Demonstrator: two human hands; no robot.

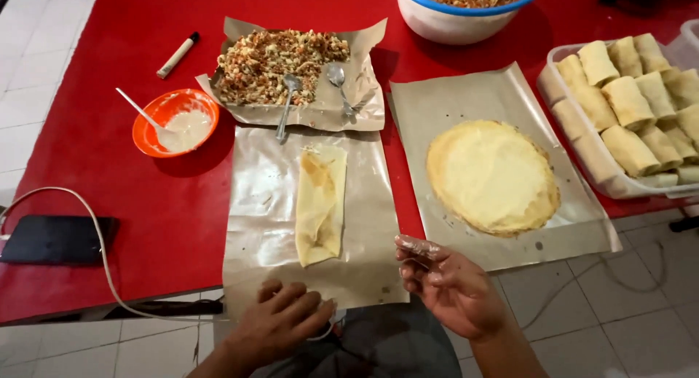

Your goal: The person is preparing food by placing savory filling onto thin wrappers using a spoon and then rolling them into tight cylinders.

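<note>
Wrapper [320, 205] lies half folded on middle brown paper [255, 225], sides tucked in. Your left hand [280, 321] rests flat on paper's near edge, holds nothing. Your right hand [448, 287] hovers open, empty, fingers greasy. Roll slow, keep sides tucked, press tight.

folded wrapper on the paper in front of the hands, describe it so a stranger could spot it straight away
On the red table, find the brown paper sheet nearest the person. The pale yellow folded wrapper lies upright along its middle, a long narrow packet. Unlike the round flat stack of wrappers to its right, it is folded.
</note>
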